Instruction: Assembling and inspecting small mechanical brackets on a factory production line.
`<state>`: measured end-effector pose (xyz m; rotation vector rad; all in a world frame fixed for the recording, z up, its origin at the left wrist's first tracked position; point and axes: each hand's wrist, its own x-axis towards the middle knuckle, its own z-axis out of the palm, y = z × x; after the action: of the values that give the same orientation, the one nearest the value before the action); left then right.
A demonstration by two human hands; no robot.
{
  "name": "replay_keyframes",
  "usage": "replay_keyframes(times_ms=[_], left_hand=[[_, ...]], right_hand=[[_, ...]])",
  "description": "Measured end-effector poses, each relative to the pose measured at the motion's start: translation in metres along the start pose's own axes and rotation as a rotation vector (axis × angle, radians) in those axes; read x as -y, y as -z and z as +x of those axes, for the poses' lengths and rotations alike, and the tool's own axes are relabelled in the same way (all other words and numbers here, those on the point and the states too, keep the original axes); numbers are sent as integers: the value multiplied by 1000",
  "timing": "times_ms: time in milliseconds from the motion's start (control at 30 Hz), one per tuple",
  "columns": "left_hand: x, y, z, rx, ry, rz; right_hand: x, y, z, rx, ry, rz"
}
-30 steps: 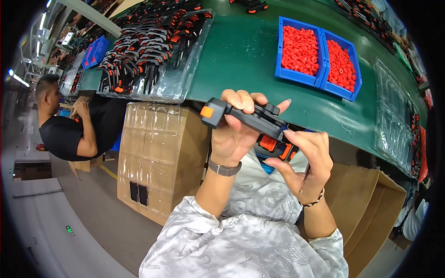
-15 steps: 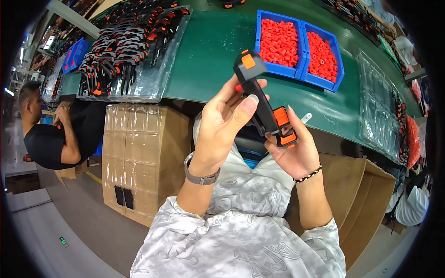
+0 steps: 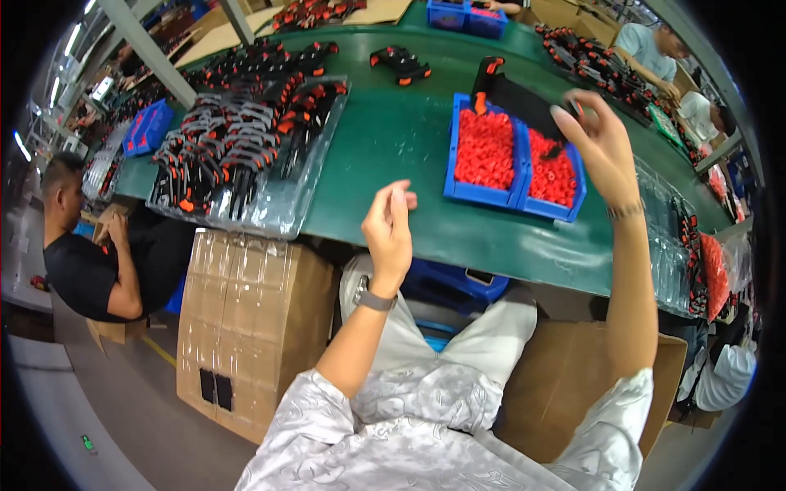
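My right hand (image 3: 604,151) reaches out over the bins at the far right of my lap and grips one end of a black-and-orange clamp (image 3: 524,102). The clamp is slightly blurred, and its far end with orange pads hangs above the left bin. Beneath it are two joined blue bins (image 3: 517,200) full of small red plastic parts (image 3: 485,151). My left hand (image 3: 388,237) hovers near the table's front edge, left of the bins. Its fingers are loosely curled, with nothing visible in them.
On the green table (image 3: 368,155), a clear plastic tray (image 3: 274,209) holds many grey, black and orange clamps. More black-and-orange clamps (image 3: 399,64) lie at the back. Cardboard boxes (image 3: 237,319) stand either side of my legs. A co-worker (image 3: 94,254) sits at left; others work at far right.
Both hands were on the clamp in front of me. My left hand has let go; my right hand has carried the clamp forward and right, over the bins. The view has shifted.
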<state>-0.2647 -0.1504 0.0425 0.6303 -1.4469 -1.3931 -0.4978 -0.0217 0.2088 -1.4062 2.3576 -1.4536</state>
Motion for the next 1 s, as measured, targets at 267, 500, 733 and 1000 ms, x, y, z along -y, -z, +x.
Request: replay_keyframes(times_ms=[267,500,733,1000], left_hand=[[8,-11,-4,-8,-189,366],[8,-4,-8,-49,-223,399],[-2,0,-8,61,-147,491],[9,-12,-7,165,-125,612]], right_hand=[[-66,-49,116,-153,297,-962],[-32,60,-21,-189,154,-494],[-89,249,-269,-633,-393,-462],[-289,243,-604,-507,-1354,-457]])
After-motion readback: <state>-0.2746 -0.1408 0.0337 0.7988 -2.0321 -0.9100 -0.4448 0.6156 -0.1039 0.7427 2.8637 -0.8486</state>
